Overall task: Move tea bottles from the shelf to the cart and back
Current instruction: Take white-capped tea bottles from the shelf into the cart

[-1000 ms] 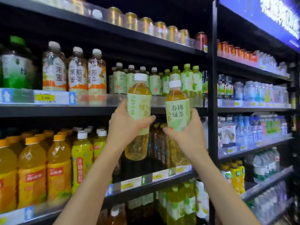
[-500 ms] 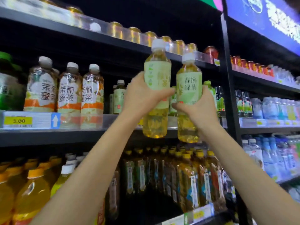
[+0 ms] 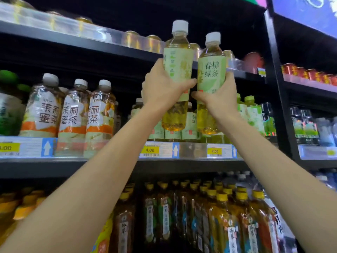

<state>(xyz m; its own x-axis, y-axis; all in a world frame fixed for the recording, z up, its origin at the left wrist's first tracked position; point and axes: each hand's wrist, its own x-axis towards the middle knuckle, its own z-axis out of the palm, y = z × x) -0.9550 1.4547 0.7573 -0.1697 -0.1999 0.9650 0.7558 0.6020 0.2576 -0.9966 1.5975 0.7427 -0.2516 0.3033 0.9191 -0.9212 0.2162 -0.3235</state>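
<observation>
Left hand (image 3: 160, 88) grips the first green tea bottle (image 3: 177, 70) round its label. Right hand (image 3: 220, 99) grips the second green tea bottle (image 3: 211, 73) just beside it. Both are upright and held aloft before the middle shelf (image 3: 109, 166), above a row of like-labelled bottles (image 3: 190, 128). Judgement: the return-to-shelf leg appears in hand; neither bottle is set down yet, and the cart is not in view. Setting: dark shop racking, a price rail (image 3: 160, 150) marked 4.00, jasmine tea bottles (image 3: 73, 114) at left, cans (image 3: 142, 42) on the top shelf, yellow-capped bottles (image 3: 218, 216) below.
</observation>
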